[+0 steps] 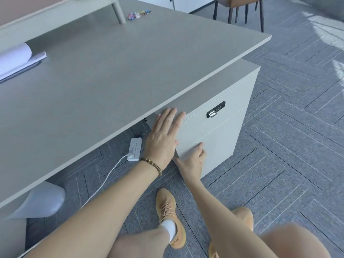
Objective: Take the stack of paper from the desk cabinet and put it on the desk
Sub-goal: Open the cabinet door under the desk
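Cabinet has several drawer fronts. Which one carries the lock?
The top drawer front of the cabinet, just under the desk edge: it alone carries the black combination lock. The fronts below it are plain.

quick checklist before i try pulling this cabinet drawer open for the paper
1. Cabinet drawers closed: ok, all fronts sit flush.
2. Left hand placed: ok, flat on the cabinet's near front edge, holding nothing.
3. Right hand placed: ok, fingertips at the seam above the lowest drawer, no grip yet.
4. Combination lock released: cannot tell.
5. Stack of paper inside: cannot tell, hidden.
6. Free space on the desk: ok, bare near the edge; a rolled sheet lies far left.
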Tool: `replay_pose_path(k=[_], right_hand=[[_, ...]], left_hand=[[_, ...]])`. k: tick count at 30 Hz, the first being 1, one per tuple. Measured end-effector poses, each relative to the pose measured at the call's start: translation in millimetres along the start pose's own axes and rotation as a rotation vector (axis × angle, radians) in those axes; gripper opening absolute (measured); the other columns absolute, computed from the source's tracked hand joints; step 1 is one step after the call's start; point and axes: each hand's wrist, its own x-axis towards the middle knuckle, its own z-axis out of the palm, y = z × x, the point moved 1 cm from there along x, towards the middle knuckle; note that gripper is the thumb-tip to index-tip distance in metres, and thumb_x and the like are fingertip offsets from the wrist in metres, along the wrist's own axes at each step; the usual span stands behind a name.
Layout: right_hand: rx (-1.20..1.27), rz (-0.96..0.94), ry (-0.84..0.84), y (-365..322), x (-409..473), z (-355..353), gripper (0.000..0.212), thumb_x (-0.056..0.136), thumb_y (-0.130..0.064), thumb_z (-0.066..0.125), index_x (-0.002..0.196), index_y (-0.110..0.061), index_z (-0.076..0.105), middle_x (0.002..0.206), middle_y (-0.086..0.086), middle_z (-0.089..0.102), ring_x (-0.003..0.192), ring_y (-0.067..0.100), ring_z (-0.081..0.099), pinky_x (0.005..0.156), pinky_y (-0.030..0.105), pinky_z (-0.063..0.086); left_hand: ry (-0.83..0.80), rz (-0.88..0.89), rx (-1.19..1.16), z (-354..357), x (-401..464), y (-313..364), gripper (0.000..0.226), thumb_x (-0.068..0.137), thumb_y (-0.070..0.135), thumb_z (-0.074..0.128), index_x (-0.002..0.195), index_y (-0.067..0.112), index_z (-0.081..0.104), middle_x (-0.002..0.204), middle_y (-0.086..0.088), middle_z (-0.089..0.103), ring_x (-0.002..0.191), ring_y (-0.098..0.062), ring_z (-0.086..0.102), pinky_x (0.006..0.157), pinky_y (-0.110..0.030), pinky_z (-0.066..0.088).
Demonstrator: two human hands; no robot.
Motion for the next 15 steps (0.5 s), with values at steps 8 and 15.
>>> replay_pose_path(k=[8,15], right_hand=[[-0.119,-0.042,0.100,7,6,-5,0.131,0.053,-0.069,0.074,0.154,-0.028,0.002,0.160,0.005,0.021,0.146,0.025,0.033,0.116,0.042,0.035],[-0.300,-0.159,0.004,33,-10,-46,0.128,0.059,-0.053,0.075,0.155,-0.024,-0.004,0.162,0.007,0.014,0.148,0.029,0.026,0.117,0.045,0.033]], left_hand=[[-0.007,-0.017,-0.037,-3,0,3,0.102,0.062,0.014,0.090,0.149,0.014,0.036,0.154,-0.012,0.042,0.146,-0.030,0.034,0.120,-0.048,0.027],[-0.092,-0.052,-0.029,-11,0,11,0.105,0.062,0.012,0.089,0.150,0.013,0.033,0.156,-0.013,0.038,0.147,-0.033,0.030,0.122,-0.049,0.023]])
